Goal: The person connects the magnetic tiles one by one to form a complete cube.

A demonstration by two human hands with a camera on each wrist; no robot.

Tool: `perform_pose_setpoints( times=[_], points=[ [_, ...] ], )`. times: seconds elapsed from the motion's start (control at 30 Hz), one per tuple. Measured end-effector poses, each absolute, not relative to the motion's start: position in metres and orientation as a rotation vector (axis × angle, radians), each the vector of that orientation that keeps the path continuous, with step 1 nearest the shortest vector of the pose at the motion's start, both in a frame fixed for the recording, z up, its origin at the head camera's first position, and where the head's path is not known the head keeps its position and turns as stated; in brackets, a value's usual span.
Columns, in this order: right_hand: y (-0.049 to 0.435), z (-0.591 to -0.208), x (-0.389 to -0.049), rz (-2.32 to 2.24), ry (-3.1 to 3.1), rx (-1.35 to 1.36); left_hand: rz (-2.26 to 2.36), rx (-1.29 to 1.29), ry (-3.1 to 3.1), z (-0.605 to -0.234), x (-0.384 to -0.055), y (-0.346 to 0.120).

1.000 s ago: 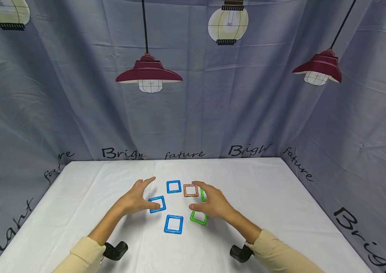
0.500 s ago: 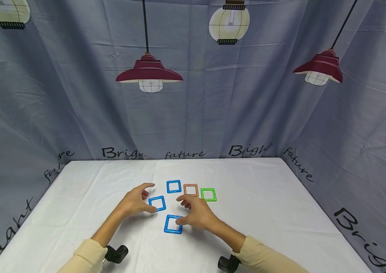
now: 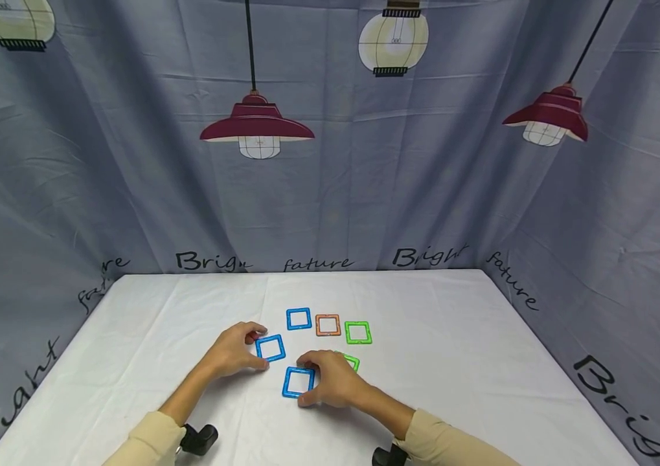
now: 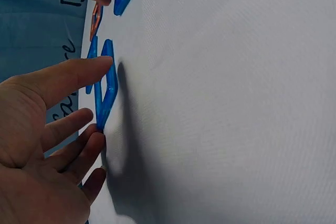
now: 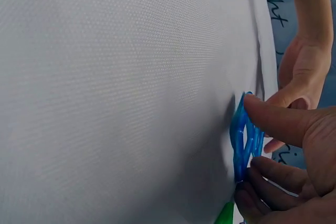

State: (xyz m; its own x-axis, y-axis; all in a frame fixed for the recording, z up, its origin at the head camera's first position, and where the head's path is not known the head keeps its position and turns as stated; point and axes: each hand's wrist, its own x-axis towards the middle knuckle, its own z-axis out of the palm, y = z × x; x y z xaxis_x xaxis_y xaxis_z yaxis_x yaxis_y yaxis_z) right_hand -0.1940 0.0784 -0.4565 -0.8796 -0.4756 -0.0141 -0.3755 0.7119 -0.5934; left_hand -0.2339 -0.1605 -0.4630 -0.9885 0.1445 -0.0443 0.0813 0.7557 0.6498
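My left hand is at the left blue square magnetic tile, its thumb at the near edge and fingers at the far left corner. In the left wrist view the thumb overlaps that tile's frame. My right hand pinches the front blue magnetic tile between thumb and fingers, one on each side. The right wrist view shows the thumb on one edge of the tile and curled fingers at the opposite one. Both tiles are hollow square frames low over the white cloth.
Farther back lie another blue tile, an orange tile and a green tile in a row. A second green tile is partly hidden behind the right hand. A grey printed curtain stands behind the table.
My right hand has come left and nearer from the green tiles to the front blue tile and closed on it. The left hand has lowered and drawn its fingers in around the left blue tile.
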Motion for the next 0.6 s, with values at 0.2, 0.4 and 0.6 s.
perform_pose_setpoints(
  times=[0.2, 0.4, 0.6],
  points=[
    [0.079, -0.458, -0.194, -0.812, 2.783, -0.751, 1.016, 0.194, 2.887, -0.466, -0.235, -0.158],
    [0.079, -0.456, -0.198, -0.818, 2.787, -0.773, 1.004, 0.208, 2.881, -0.466, -0.236, -0.160],
    [0.077, -0.450, -0.210, -0.834, 2.791, -0.734, 0.991, 0.227, 2.854, -0.459, -0.235, -0.162]
  ],
)
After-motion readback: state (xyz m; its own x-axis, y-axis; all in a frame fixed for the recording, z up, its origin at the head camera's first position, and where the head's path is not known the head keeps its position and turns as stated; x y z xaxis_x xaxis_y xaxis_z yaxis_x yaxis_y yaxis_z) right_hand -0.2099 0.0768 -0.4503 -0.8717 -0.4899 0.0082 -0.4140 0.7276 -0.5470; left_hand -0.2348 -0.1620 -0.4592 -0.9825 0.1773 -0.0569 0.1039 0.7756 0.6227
